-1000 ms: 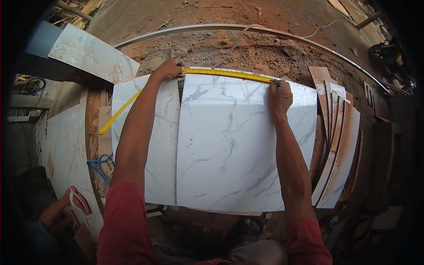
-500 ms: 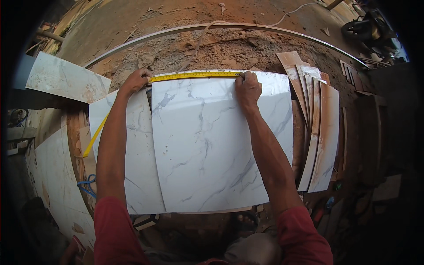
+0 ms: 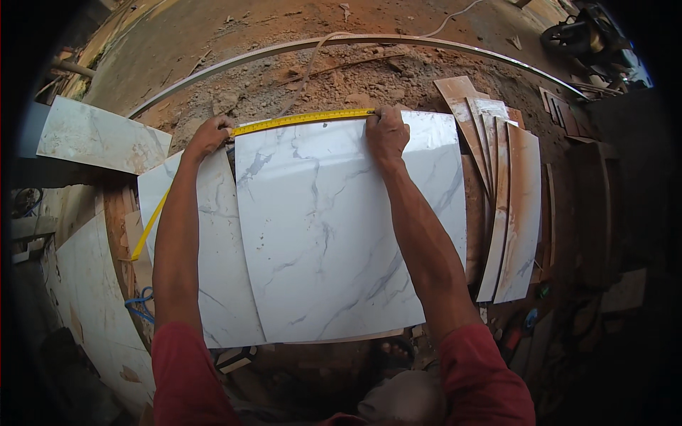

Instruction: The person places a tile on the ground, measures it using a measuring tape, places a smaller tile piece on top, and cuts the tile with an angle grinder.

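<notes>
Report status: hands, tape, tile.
Left hand and right hand pin yellow measuring tape along far edge of white marbled square tile. Nothing on tile face.

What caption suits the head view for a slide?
Both hands, left hand and right hand, hold a yellow tape measure along the far edge of a white marble tile.

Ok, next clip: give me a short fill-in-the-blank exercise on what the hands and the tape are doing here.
1. The yellow tape measure lies along the ____ edge of the large marble-patterned tile.
2. The right hand presses the tape against the ____.
3. The left hand holds the tape at the tile's far ____ corner.

Missing words: far; tile; left
</notes>
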The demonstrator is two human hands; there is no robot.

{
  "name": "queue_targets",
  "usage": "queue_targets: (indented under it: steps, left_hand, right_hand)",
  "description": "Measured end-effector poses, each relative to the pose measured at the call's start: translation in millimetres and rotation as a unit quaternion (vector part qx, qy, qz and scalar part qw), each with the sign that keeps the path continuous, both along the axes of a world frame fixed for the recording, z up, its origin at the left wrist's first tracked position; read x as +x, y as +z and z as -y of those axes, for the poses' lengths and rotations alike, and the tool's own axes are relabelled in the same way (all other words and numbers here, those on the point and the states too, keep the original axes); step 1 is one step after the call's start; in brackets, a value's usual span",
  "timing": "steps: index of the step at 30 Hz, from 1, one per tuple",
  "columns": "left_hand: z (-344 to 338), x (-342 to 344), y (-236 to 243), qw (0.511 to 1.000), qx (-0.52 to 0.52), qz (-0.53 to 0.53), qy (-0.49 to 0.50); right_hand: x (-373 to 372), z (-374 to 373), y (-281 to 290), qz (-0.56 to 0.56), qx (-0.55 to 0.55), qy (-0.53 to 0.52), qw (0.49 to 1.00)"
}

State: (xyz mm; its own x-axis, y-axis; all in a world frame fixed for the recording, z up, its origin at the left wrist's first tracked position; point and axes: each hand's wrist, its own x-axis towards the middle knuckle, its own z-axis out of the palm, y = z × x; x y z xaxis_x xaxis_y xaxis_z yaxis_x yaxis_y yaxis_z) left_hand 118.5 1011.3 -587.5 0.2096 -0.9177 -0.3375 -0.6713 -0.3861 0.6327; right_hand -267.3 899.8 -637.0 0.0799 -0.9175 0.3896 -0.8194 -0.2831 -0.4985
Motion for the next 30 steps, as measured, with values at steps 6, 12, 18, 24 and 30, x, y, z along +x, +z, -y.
queue_targets:
  steps: [6, 12, 18, 24, 30]
  left_hand:
    - [-4.9, -0.2, -16.0, 0.997, -0.044, 0.059, 0.009]
    - [-31.7, -4.1, 2.8, 0.99, -0.04, 0.129, 0.042]
    - [-131.0, -27.4, 27.9, 0.996, 0.001, 0.085, 0.007]
    - [-275.3, 10.6, 26.3, 0.987, -0.006, -0.051, 0.154]
    - [-379.9, 68.9, 5.2, 0.965, -0.098, 0.172, 0.172]
  right_hand:
    - [6.6, 7.0, 5.0, 0.003, -0.02, -0.024, 1.0]
    - [-4.4, -34.4, 7.4, -0.024, -0.053, 0.065, 0.996]
    - [-39.1, -107.6, 15.3, -0.052, -0.048, 0.158, 0.985]
    - [-89.6, -196.2, 28.3, 0.046, -0.008, 0.271, 0.961]
    - [-220.8, -256.6, 39.0, 0.107, 0.009, 0.091, 0.99]
